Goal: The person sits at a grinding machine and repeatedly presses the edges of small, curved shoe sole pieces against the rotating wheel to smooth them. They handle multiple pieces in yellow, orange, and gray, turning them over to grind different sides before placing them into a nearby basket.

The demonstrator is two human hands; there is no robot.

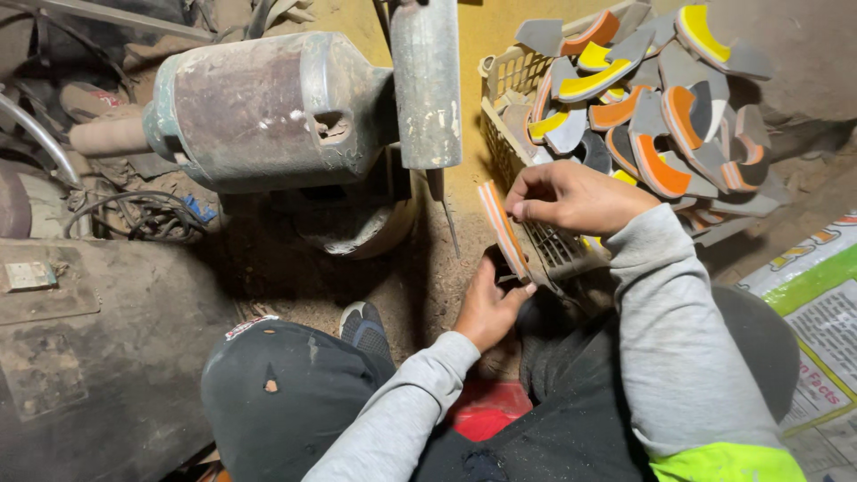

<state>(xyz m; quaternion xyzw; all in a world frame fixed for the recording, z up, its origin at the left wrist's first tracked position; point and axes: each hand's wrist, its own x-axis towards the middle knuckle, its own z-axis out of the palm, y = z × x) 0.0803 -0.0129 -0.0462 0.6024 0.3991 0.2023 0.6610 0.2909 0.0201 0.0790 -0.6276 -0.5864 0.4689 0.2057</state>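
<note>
A thin, curved shoe-sole piece is held edge-on between both hands, just in front of the plastic basket. Its layered edge is seen as orange and pale stripes over a grey body, and its outline is long and gently bowed. Its upper end is pinched by the right hand, whose fingers are curled closed around it. Its lower end is supported by the left hand, whose thumb and fingers are partly closed on it.

The basket is made of cream latticed plastic and is heaped with similar sole pieces: flat, crescent-shaped cut-outs of matte grey foam or rubber, faced with orange or yellow. To the left, a heavy metal machine housing is seen, rounded, rust-stained and coated in dust, with a grey cylindrical metal part hanging in front of it. The floor below is covered in brown dust. Grey knit sleeves and dusty dark trousers are worn.
</note>
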